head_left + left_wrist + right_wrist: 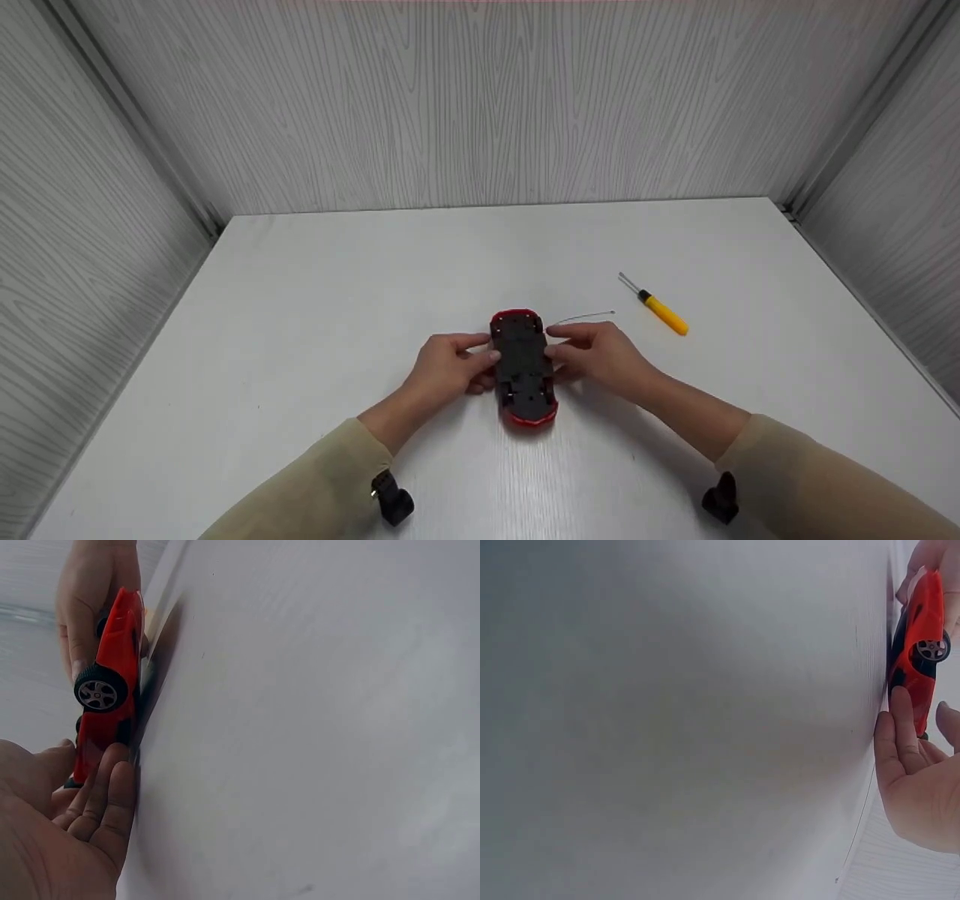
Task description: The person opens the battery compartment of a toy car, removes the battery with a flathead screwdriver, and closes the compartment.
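A red toy car is upside down at the middle of the white table, its black underside facing up. My left hand grips its left side, thumb over the edge of the underside and fingers low along the body. On the opposite side my right hand holds the car, fingertips against the flank and thumb at the edge. The left wrist view shows the car's red body and a black wheel close above the table. Whether the roof touches the table is hidden.
A screwdriver with a yellow handle lies on the table beyond my right hand. A thin wire runs out from behind that hand; its other end is hidden. Grey wood-patterned panels enclose the back and sides.
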